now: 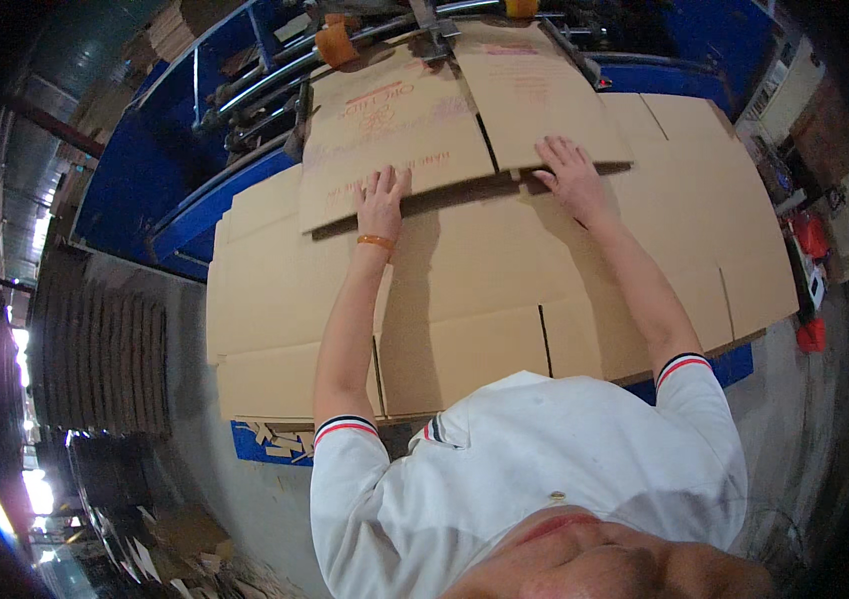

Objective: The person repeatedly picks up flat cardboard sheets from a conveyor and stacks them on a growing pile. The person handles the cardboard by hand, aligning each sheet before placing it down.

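A printed cardboard box blank (394, 118) with reddish lettering lies at the far side, its far end beneath the machine's bars. A dark slot splits it into two panels, and its near edge stands slightly above the sheet below. My left hand (381, 205) rests on the near edge of the left panel, fingers stretched forward. On the right panel's near edge, my right hand (571, 180) lies with its fingers apart and the thumb out to the side. Under both arms spreads a larger plain cardboard sheet (484, 275) with slots and crease lines.
A blue machine (135, 170) with metal bars and orange rollers (335, 44) spans the far side. Stacked brown cardboard (100, 349) stands at left. Cardboard scraps (280, 439) lie in the blue base near the front. Red objects (810, 236) are at right.
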A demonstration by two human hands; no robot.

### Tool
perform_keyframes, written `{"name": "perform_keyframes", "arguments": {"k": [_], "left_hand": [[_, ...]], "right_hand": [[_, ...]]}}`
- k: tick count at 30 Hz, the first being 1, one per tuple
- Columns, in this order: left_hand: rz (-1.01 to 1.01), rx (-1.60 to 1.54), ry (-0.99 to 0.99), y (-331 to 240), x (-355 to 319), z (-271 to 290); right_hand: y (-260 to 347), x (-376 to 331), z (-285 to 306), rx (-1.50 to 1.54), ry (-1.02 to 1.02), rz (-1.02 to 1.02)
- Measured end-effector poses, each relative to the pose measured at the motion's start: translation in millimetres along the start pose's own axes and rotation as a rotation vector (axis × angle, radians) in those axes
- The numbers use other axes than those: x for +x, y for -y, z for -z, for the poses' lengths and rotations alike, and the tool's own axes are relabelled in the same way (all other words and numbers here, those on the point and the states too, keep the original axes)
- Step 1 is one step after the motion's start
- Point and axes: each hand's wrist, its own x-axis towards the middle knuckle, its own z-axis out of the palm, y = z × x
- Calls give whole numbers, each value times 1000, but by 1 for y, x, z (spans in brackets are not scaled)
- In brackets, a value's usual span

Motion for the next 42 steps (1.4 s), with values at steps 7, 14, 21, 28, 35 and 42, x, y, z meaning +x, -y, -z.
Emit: {"name": "perform_keyframes", "arguments": {"k": [7, 14, 21, 28, 35, 42], "left_hand": [[348, 11, 93, 101, -83, 0], [1288, 305, 239, 257, -272, 48], [1431, 133, 336, 305, -295, 64], [1510, 173, 172, 280, -257, 90], [1420, 237, 233, 300, -274, 103], [1167, 581, 191, 279, -282, 82]], "right_hand": [[-3, -69, 43, 215, 387, -151], [-6, -130, 74, 185, 311, -225], [-3, -120, 73, 152, 283, -238], [-12, -128, 68, 154, 234, -249], [-5, -122, 67, 137, 227, -263], [-9, -122, 63, 125, 219, -290]]}}
